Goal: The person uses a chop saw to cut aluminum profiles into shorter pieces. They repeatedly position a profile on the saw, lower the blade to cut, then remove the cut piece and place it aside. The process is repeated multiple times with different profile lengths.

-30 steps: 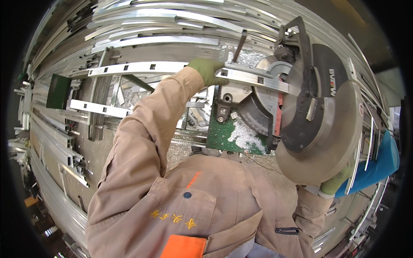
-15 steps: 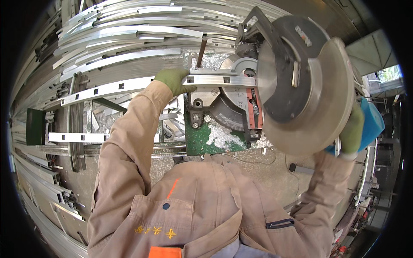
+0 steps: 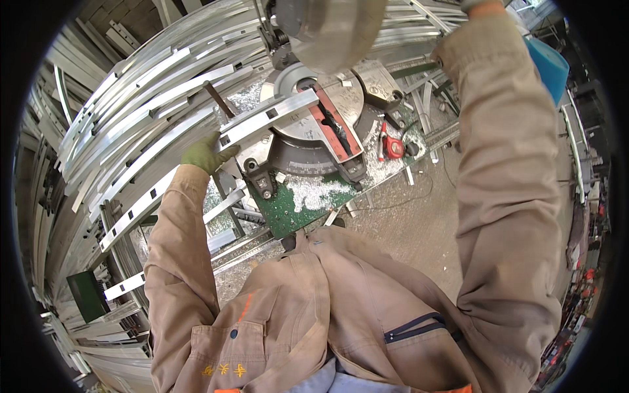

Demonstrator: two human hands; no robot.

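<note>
Your left hand (image 3: pixel 208 154) at ten o'clock is clamped around the metal bar (image 3: pixel 247 127), which points toward the red insert (image 3: pixel 338 122) at twelve, so positioning seems the present step and the next move calls for steady holding below the saw head (image 3: pixel 341 33), while your right hand (image 3: pixel 472 4), cut off at one o'clock, has a grip I cannot tell.

Square-holed metal bar (image 3: pixel 249 128): gripped by the left hand (image 3: pixel 204 156); bars the way straight across from the fingers. Brown post (image 3: pixel 218 99): just beyond the fingers. Black bracket (image 3: pixel 262 185): near, to the fingers' right, body side. Open lane: past the bar's end, over the round saw table (image 3: pixel 350 101), well right of the fingers. Saw head (image 3: pixel 341 33): overhangs that lane's far end; headroom, from where I stand, hard to judge.
</note>
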